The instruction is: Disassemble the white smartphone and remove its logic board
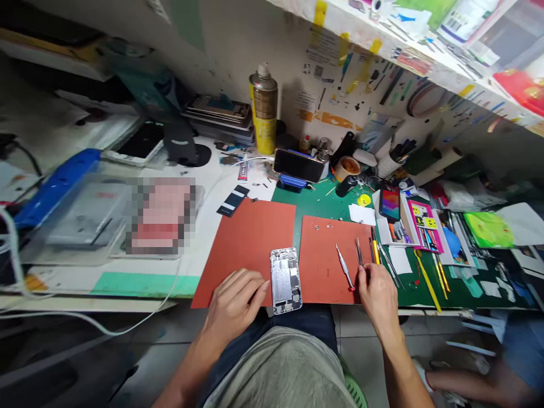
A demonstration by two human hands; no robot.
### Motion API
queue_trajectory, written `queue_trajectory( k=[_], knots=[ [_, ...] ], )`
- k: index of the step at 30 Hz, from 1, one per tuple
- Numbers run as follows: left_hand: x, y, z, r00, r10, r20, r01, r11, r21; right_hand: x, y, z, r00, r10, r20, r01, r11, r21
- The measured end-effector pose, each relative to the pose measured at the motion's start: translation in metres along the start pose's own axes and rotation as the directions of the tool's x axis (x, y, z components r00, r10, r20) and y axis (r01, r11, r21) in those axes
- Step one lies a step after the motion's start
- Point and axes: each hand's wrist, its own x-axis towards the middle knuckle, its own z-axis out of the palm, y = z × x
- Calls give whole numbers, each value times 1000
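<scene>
An opened phone housing (285, 281) with bare metal and exposed parts lies at the front edge of the left orange mat (255, 243). My left hand (236, 297) rests on that mat just left of the housing, fingers loosely bent, thumb pointing toward it; nothing shows in its grasp. Over the right orange mat (325, 255), the thumb and fingers of my right hand (378, 289) are closed on a pair of tweezers (358, 252), tips pointing away from me. To the left of those tweezers lies a small screwdriver (344, 267).
Yellow-handled tools (375, 252) lie beside my right hand. Open boxes (397, 218) of tools stand farther right. Behind the mats are a propped phone (298, 166) and a spray can (264, 110). A shelf edge (382, 51) overhangs the back right. Another person's arm (463, 378) shows lower right.
</scene>
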Motion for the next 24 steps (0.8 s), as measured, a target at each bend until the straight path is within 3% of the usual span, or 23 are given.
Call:
queue_trajectory(
  k=[3, 6, 9, 11, 14, 17, 21, 24],
  knots=[
    [-1, 2, 0, 1000, -20, 1, 20, 1000, 17, 4, 7, -4, 998, -4, -63, 6, 1000, 26],
    [-1, 2, 0, 1000, -27, 0, 27, 999, 32, 12, 9, -19, 977, 77, -198, -37, 979, 200],
    [-1, 2, 0, 1000, -24, 1, 24, 999, 38, 21, -3, -43, 936, 176, -303, -43, 915, 401],
    [-1, 2, 0, 1000, -22, 2, 22, 999, 42, 25, -19, -61, 932, 139, -334, 30, 890, 455],
    [-2, 2, 0, 1000, -23, 8, 23, 999, 43, 25, -48, -77, 955, -69, -288, 203, 860, 468],
    [-3, 3, 1, 1000, -26, 8, 25, 999, 35, 24, -71, -71, 958, -208, -199, 280, 828, 486],
    [-2, 3, 1, 1000, -19, -4, 19, 999, 44, 25, -80, -46, 964, -253, -79, 256, 806, 533],
    [-1, 4, 0, 1000, -19, -8, 19, 998, 52, 23, -76, -34, 976, -219, -5, 181, 795, 579]
  ],
)
